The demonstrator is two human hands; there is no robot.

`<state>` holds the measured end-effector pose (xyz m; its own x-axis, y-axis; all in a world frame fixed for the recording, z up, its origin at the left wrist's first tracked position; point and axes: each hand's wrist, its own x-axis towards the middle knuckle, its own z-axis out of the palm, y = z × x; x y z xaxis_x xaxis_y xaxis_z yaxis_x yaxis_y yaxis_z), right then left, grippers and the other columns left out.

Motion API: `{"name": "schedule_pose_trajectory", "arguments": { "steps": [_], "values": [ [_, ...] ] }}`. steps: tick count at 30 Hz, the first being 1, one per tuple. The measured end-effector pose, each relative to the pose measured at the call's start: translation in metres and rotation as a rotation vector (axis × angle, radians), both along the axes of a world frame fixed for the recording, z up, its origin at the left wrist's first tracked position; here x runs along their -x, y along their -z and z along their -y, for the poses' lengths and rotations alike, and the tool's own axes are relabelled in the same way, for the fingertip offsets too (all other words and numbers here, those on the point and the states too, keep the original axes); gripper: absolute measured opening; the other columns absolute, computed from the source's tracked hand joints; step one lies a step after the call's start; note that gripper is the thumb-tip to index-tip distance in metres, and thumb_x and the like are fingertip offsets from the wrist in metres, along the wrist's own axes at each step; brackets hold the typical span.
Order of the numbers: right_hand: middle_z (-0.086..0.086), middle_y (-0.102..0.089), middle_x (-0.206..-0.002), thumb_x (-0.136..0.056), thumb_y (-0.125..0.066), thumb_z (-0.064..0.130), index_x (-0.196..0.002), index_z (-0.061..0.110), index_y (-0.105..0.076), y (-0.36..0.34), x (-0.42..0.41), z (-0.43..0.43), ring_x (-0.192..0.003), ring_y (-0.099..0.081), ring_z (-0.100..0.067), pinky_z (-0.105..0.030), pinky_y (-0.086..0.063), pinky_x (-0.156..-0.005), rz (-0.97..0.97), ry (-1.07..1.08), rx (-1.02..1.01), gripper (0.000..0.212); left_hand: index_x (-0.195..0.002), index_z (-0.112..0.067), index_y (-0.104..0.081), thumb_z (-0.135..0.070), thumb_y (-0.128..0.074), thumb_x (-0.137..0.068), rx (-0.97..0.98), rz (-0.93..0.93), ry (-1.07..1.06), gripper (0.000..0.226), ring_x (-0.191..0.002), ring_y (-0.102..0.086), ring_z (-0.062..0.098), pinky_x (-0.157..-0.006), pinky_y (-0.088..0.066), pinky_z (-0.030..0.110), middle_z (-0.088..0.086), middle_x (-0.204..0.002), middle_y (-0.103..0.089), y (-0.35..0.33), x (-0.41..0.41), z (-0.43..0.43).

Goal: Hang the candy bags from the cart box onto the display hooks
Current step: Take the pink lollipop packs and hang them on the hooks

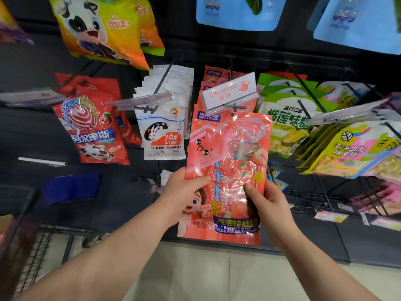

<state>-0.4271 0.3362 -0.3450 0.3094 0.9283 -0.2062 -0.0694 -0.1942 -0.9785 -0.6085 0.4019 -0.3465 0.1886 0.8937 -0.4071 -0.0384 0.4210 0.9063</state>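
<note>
Since its top probably had to be steered onto the display hook (pixel 237 107), the pink candy bag (pixel 225 161) was pinched low down by the left hand (pixel 184 192) and right hand (pixel 268 202), top edge held right at the hook's tip.

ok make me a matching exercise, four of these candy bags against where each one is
1 pink candy bag
2 white rabbit bags
3 red lollipop bags
4 green durian bags

A furthest left
B held in left hand and right hand
C right of pink bag
D just left of pink bag

Pairs: 1-B, 2-D, 3-A, 4-C
</note>
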Motion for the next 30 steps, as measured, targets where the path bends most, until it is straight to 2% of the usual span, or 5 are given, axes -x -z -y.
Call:
{"name": "schedule_pose_trajectory", "arguments": {
  "steps": [9, 20, 24, 27, 30],
  "values": [
    [-0.009, -0.070, -0.084, -0.093, -0.059, 0.016, -0.098, 0.007, -0.062, 0.005, -0.005, -0.018, -0.072, -0.067, -0.021, -0.033, -0.056, -0.062, 0.016, 0.010, 0.061, 0.010, -0.101, -0.014, -0.067, -0.012, -0.070, -0.085, 0.008, -0.043, 0.017, 0.017, -0.090, -0.073, 0.027, -0.086, -0.056, 0.045, 0.011, -0.096, -0.076, 0.003, -0.005, -0.015],
    [0.010, -0.060, -0.060, -0.092, -0.061, 0.020, -0.081, 0.017, -0.058, 0.033, -0.032, -0.108, -0.047, -0.056, 0.001, -0.011, -0.040, -0.039, 0.180, 0.072, 0.064, 0.012, -0.109, -0.014, -0.063, -0.025, -0.074, -0.083, -0.041, -0.246, 0.030, 0.030, -0.096, -0.070, 0.025, -0.086, -0.056, 0.041, 0.007, -0.103, -0.073, 0.017, -0.036, -0.093],
    [-0.005, -0.066, -0.092, -0.090, -0.063, 0.030, -0.100, 0.011, -0.061, 0.044, -0.038, -0.136, -0.082, -0.065, -0.021, -0.031, -0.057, -0.072, 0.303, 0.059, 0.121, 0.022, -0.111, -0.014, -0.063, -0.032, -0.074, -0.081, -0.057, -0.384, -0.002, 0.037, -0.100, -0.067, 0.027, -0.091, -0.053, 0.044, 0.007, -0.108, -0.070, 0.030, -0.047, -0.118],
    [-0.013, -0.063, -0.093, -0.090, -0.063, 0.027, -0.085, 0.011, -0.059, 0.049, -0.039, -0.145, -0.090, -0.063, -0.031, -0.053, -0.051, -0.089, 0.315, 0.053, 0.127, 0.017, -0.109, -0.010, -0.062, -0.024, -0.074, -0.081, -0.105, -0.398, -0.043, 0.033, -0.101, -0.066, 0.028, -0.093, -0.052, 0.043, 0.010, -0.109, -0.069, 0.039, -0.053, -0.127],
    [-0.010, -0.061, -0.082, -0.092, -0.062, 0.023, -0.079, 0.005, -0.054, 0.052, -0.043, -0.150, -0.073, -0.066, -0.016, -0.030, -0.057, -0.072, 0.321, 0.040, 0.126, 0.023, -0.114, -0.007, -0.061, -0.020, -0.073, -0.082, -0.101, -0.379, -0.059, 0.036, -0.102, -0.065, 0.029, -0.095, -0.052, 0.046, 0.014, -0.112, -0.068, 0.042, -0.055, -0.132]
  ]
}}
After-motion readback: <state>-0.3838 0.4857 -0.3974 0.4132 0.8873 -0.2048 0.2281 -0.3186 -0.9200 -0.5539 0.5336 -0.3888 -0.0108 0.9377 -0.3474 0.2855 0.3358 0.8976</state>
